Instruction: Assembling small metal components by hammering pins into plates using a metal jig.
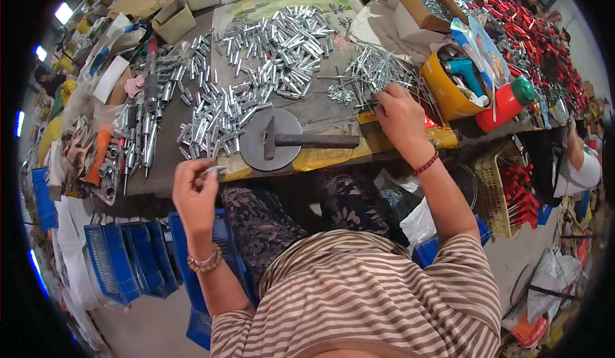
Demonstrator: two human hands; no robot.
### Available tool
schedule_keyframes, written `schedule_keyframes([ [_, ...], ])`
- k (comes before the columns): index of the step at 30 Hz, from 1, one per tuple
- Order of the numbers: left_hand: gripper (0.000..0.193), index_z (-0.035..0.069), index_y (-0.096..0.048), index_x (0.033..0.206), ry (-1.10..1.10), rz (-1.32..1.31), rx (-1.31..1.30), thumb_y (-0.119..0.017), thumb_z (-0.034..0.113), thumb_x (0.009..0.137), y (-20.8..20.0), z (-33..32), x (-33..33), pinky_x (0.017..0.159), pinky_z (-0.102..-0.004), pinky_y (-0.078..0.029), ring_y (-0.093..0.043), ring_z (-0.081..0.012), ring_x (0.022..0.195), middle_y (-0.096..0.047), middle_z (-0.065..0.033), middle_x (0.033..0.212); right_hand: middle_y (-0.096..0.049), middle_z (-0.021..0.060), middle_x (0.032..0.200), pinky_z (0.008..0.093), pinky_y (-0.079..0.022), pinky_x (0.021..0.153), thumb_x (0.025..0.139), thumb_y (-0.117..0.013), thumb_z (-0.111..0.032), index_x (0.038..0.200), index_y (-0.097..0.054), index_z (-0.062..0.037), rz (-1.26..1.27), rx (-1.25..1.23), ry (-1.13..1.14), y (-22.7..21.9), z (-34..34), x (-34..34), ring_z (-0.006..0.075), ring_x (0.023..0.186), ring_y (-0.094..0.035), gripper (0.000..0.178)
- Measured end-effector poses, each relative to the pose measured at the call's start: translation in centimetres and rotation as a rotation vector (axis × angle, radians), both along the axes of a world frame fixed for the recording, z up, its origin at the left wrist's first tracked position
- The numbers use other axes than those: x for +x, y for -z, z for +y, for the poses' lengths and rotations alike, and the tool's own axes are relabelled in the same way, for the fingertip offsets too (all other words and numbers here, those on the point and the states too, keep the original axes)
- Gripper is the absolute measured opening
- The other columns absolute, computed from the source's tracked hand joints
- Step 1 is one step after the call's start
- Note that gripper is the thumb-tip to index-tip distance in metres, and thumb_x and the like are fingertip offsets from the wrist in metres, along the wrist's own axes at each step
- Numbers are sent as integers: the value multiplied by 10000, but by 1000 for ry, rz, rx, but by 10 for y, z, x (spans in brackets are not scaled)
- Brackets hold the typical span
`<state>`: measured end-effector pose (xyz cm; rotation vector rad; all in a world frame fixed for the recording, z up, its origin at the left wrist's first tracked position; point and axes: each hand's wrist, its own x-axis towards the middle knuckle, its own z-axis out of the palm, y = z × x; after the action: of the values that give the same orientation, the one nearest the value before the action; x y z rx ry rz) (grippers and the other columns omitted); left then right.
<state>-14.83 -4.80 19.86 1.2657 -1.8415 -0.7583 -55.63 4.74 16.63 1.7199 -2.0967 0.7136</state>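
My left hand is at the table's near edge, left of a round grey metal plate. Its thumb and fingers pinch a small silvery metal piece. A hammer lies across the plate, its handle toward the right. Over the near side of a pile of thin metal pins is my right hand, fingers curled downward. What those fingertips hold, if anything, cannot be made out. Many short shiny metal tubes are spread over the middle and left of the table.
At the right stand a yellow container with a teal tool and a red bottle with a green cap. Red-handled parts heap beyond. Long sockets and rods lie left. Blue bins stand below the table.
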Motion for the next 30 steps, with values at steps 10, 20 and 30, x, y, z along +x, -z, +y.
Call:
schedule_keyframes([
  [10, 218, 40, -722, 1059, 338, -371, -419, -717, 21, 842, -15, -3, -66, 882, -423, -524, -645, -334, 991, -690, -136, 1065, -610, 126, 903, 467, -514, 777, 797, -768, -68, 935, -625, -36, -272, 23, -302, -32, -3, 48, 374, 928, -630, 202],
  [20, 227, 35, -734, 1028, 374, -75, -181, -792, 40, 809, 20, -6, -62, 836, -392, -515, -644, -288, 940, -689, -84, 959, -593, 107, 907, 452, -518, 752, 800, -737, -37, 908, -660, -49, -332, 64, -550, -17, -16, 122, 344, 887, -626, 134],
  [30, 159, 10, -759, 936, 283, -115, -213, -812, 40, 789, 32, -1, -57, 816, -374, -506, -633, -268, 908, -655, -87, 910, -612, 105, 921, 454, -512, 773, 792, -745, -58, 921, -677, -48, -274, 84, -520, -13, -28, 127, 347, 894, -626, 146],
])
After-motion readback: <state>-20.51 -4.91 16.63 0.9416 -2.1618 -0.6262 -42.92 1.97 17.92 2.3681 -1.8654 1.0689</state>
